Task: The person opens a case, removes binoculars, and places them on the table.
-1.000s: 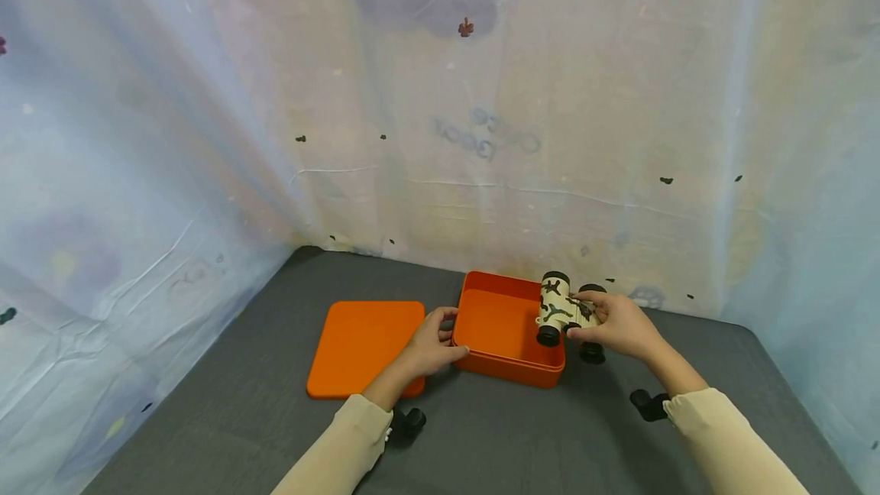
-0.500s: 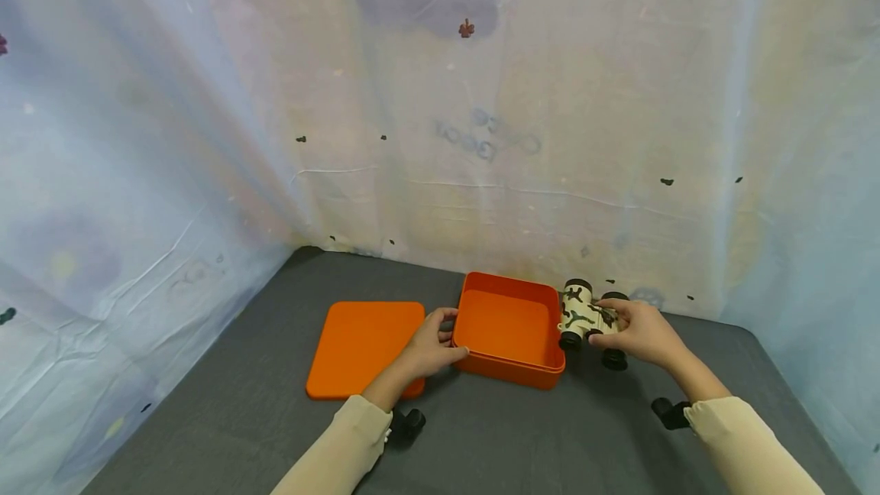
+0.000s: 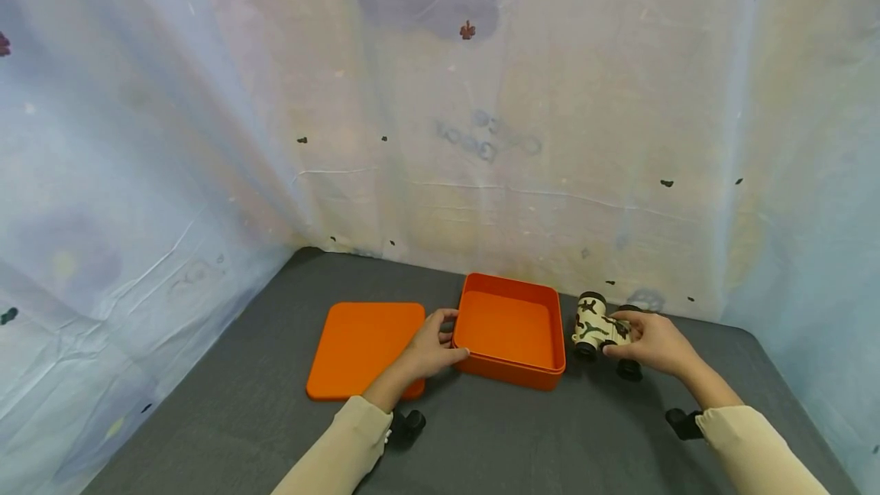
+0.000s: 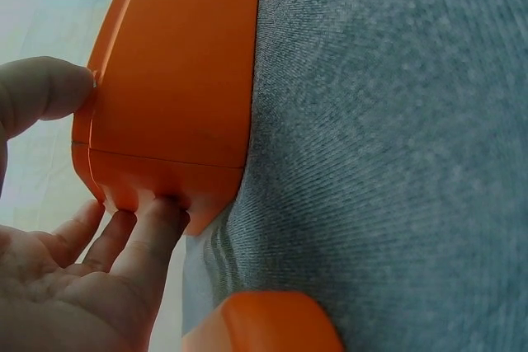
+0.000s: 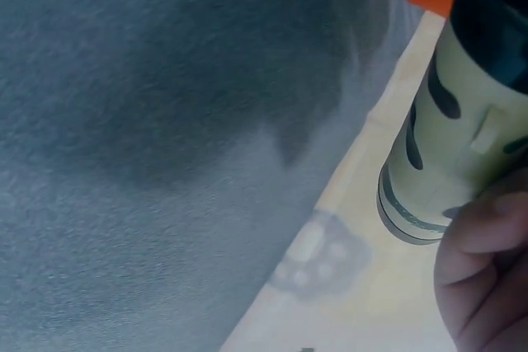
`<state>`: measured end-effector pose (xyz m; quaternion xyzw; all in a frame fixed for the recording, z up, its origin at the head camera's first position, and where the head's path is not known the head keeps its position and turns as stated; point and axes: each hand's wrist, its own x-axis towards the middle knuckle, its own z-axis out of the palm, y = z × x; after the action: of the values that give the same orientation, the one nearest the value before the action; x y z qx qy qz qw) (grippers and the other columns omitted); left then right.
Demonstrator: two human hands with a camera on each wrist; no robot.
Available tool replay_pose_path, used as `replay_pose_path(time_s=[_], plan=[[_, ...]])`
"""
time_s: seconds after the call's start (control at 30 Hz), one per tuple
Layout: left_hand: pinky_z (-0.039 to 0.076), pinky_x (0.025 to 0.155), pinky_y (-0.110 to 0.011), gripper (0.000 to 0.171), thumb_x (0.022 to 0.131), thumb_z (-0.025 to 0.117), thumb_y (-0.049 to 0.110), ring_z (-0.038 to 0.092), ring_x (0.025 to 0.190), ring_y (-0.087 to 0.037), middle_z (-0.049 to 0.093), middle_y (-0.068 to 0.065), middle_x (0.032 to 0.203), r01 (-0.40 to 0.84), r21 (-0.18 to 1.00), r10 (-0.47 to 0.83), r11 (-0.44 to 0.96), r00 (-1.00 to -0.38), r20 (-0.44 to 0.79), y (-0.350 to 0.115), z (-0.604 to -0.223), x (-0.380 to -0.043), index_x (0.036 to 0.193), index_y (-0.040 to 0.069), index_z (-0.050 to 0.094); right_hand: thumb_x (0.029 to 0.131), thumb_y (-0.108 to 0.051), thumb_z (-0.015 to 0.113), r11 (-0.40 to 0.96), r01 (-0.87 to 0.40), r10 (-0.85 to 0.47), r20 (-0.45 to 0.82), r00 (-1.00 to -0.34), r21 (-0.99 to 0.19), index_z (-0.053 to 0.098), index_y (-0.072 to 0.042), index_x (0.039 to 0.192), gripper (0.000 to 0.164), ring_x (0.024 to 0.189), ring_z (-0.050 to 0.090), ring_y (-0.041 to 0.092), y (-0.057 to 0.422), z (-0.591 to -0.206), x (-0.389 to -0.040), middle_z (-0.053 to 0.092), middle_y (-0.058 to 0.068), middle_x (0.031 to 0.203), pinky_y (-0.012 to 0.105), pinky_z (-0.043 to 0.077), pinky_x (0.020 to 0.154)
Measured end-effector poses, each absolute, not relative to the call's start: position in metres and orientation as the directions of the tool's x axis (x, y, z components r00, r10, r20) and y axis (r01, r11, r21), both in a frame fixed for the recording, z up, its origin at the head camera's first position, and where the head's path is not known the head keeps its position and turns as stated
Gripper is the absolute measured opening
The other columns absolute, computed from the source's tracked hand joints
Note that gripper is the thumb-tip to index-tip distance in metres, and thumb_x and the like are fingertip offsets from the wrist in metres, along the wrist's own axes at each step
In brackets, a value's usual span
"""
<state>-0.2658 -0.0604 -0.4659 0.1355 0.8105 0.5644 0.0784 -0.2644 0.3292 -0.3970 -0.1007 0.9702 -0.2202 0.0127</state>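
My left hand (image 3: 429,346) holds the near left corner of an open orange box (image 3: 512,373), thumb at the front and fingers against the left side. The left wrist view shows the fingertips pressing the wall of the box (image 4: 173,63). To the right of the box, my right hand (image 3: 656,342) grips cream binoculars (image 3: 591,323) with a camouflage pattern and black ends. Its thumb and fingers are on the right barrel. Up close in the right wrist view, one barrel of the binoculars (image 5: 445,129) is over the grey cloth, its shadow below.
A flat orange lid (image 3: 367,346) lies left of the box, partly behind the left forearm. Dark grey cloth (image 3: 509,441) covers the table. A pale patterned curtain (image 3: 509,143) hangs along the back and sides. Black wrist-camera mounts (image 3: 684,424) stick out near both sleeves.
The right hand has carried the binoculars from over the box's right side rightward and down, to a spot beside it. The left hand and the box have stayed put.
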Motion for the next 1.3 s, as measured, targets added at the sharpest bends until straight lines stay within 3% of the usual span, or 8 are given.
replay_pose_path(time_s=[0.47,1.3], plan=[[0.053,0.096,-0.042,0.066,0.085,0.072,0.017,0.054,0.122,-0.032,0.04,-0.014,0.145,0.132,0.931,0.298,0.341,-0.954,0.026,-0.06,-0.465,-0.263,0.142,0.009,0.039,0.076,-0.039,0.08,0.875,-0.177,-0.204,-0.013,-0.979,-0.45,0.056,-0.002,0.132,0.071,0.043,0.028,0.007,0.346,-0.419,-0.266,0.034,-0.007,0.052,0.025,0.028,0.043],[0.053,0.095,-0.043,0.068,0.085,0.073,0.015,0.053,0.123,-0.035,0.039,-0.013,0.146,0.121,0.936,0.302,0.332,-0.953,0.016,-0.059,-0.463,-0.264,0.143,0.006,0.038,0.075,-0.036,0.08,0.866,-0.176,-0.218,-0.036,-0.975,-0.467,0.052,-0.001,0.135,0.075,0.042,0.036,0.008,0.352,-0.44,-0.269,0.04,-0.006,0.05,0.025,0.032,0.042]])
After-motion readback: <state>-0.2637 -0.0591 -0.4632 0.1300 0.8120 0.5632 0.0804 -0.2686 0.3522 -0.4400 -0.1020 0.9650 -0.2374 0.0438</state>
